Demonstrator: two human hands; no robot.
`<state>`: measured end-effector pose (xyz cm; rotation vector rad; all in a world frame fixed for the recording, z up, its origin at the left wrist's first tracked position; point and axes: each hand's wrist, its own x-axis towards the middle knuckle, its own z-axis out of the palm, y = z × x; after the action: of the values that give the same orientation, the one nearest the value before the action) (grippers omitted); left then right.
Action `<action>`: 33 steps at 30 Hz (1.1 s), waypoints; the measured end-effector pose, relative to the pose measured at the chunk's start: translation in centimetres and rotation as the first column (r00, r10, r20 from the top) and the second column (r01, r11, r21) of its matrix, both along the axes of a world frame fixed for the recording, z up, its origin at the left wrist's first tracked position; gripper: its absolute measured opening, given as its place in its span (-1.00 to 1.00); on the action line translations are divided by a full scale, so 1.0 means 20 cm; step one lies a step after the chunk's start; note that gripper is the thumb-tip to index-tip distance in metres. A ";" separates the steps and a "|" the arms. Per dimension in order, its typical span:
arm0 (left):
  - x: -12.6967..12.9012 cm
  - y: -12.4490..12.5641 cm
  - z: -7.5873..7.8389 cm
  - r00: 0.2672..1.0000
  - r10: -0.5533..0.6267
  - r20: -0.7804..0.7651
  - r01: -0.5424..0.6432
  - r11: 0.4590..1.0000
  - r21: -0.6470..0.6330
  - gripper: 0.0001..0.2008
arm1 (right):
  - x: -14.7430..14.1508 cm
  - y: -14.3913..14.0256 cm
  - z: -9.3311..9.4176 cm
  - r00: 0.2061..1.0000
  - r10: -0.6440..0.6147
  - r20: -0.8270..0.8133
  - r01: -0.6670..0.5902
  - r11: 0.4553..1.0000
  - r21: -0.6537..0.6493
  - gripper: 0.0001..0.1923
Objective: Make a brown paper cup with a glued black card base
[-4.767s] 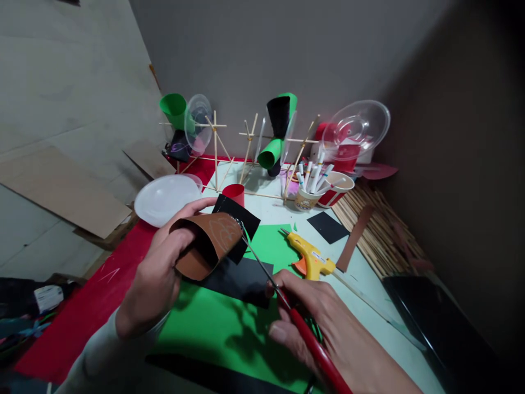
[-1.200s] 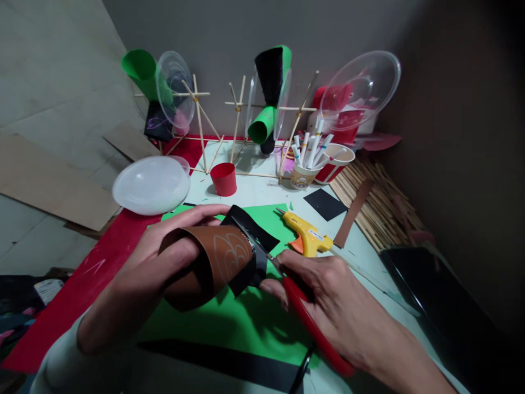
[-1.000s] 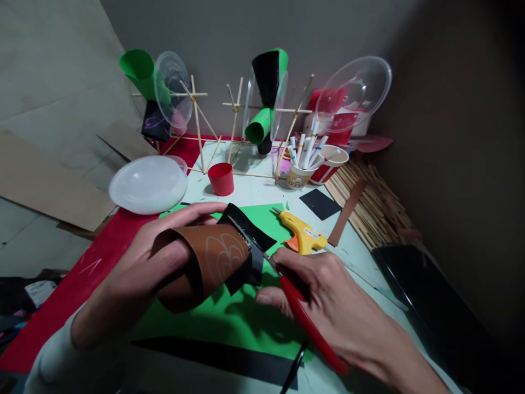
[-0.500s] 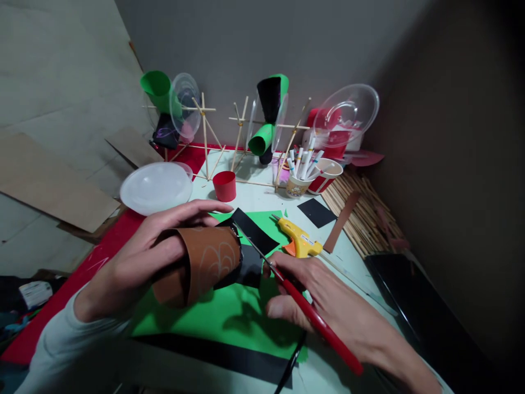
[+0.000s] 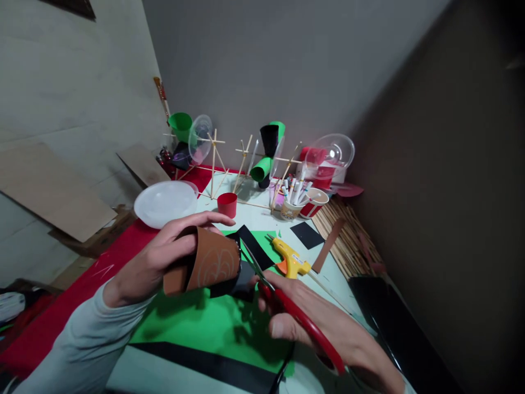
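My left hand (image 5: 158, 262) grips a brown paper cup (image 5: 209, 264) lying on its side above the table, a pale line drawing on its wall and black paper (image 5: 234, 276) stuck at its base end. My right hand (image 5: 324, 328) holds red-handled scissors (image 5: 287, 309), whose blades reach up to the black paper's edge beside the cup. Under both hands lies a green paper sheet (image 5: 205, 323).
A yellow glue gun (image 5: 289, 257) lies just beyond the scissors. Farther back stand a small red cup (image 5: 227, 204), a white lid (image 5: 165, 202), a marker cup (image 5: 292, 203), stick frames with cups (image 5: 229, 158) and a stick bundle (image 5: 348, 241). A black strip (image 5: 205, 366) lies near me.
The view has risen and pulled back. The cup has turned in my left hand while the scissors stay at the black paper's edge.
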<state>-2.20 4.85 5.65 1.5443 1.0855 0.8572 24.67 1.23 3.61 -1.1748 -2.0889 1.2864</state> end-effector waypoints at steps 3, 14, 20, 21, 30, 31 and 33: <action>0.01 -0.04 0.05 0.998 0.052 -0.028 -0.050 0.996 0.074 -0.58 | 0.01 -0.03 0.02 0.997 0.018 -0.073 -0.023 0.998 -0.059 -0.44; 0.01 -0.12 0.17 0.998 0.005 -0.069 0.008 0.984 0.179 -0.56 | 0.01 -0.05 0.04 0.992 -0.060 -0.111 0.071 0.993 0.097 -0.62; -0.02 -0.16 0.12 0.983 0.115 0.145 -0.132 0.985 0.112 -0.67 | 0.01 -0.02 -0.03 0.978 -0.100 -0.181 0.119 0.988 0.095 -0.58; -0.03 -0.16 0.12 0.974 0.138 0.178 -0.156 0.984 0.091 -0.68 | 0.01 -0.02 -0.04 0.972 -0.105 -0.210 0.127 0.987 0.093 -0.58; -0.05 -0.08 0.08 0.980 -0.065 -0.188 0.124 0.939 0.321 -0.60 | -0.01 0.05 -0.03 0.858 -0.233 -0.458 0.268 0.963 0.013 -0.56; -0.04 -0.07 0.07 0.972 -0.104 -0.212 0.167 0.936 0.309 -0.55 | -0.02 0.06 -0.02 0.853 -0.237 -0.465 0.271 0.962 0.006 -0.54; -0.01 -0.05 0.04 0.950 -0.182 -0.252 0.251 0.929 0.274 -0.48 | -0.06 0.08 0.00 0.857 -0.228 -0.463 0.255 0.967 -0.004 -0.49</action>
<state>-2.49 3.83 6.55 2.0181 0.9440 0.7327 23.48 2.83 3.69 -0.9536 -1.5679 1.2307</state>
